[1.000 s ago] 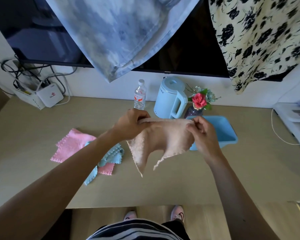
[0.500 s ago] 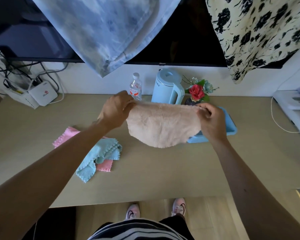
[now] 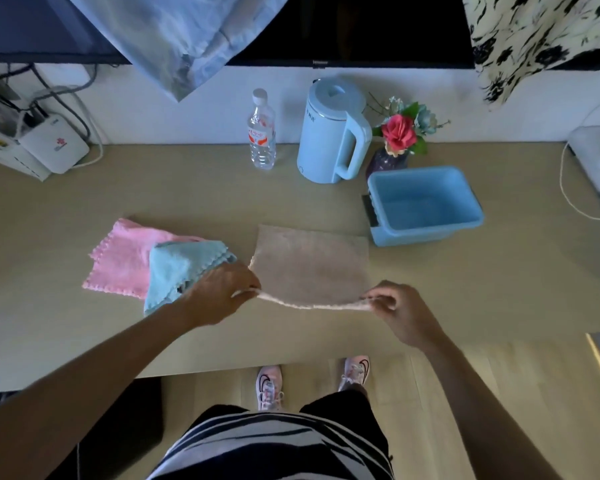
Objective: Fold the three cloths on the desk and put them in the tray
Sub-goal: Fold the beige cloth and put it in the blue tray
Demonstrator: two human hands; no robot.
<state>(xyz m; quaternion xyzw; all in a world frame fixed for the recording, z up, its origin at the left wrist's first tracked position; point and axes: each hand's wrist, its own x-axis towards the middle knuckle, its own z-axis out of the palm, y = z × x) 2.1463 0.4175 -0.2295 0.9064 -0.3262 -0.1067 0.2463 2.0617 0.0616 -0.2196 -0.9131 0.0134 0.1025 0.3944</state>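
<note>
Left grip (image 3: 222, 292), right grip (image 3: 400, 311) pinch beige cloth (image 3: 312, 265) near corners. Blue cloth (image 3: 177, 268) overlaps pink cloth (image 3: 122, 261) just left; tray (image 3: 426, 233) nearer table (image 3: 187, 202) back edge.

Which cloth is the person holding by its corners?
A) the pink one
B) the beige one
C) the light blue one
B: the left hand and right hand each pinch a near corner of the beige fleece cloth, while the pink cloth and light blue cloth lie beside it.
</note>
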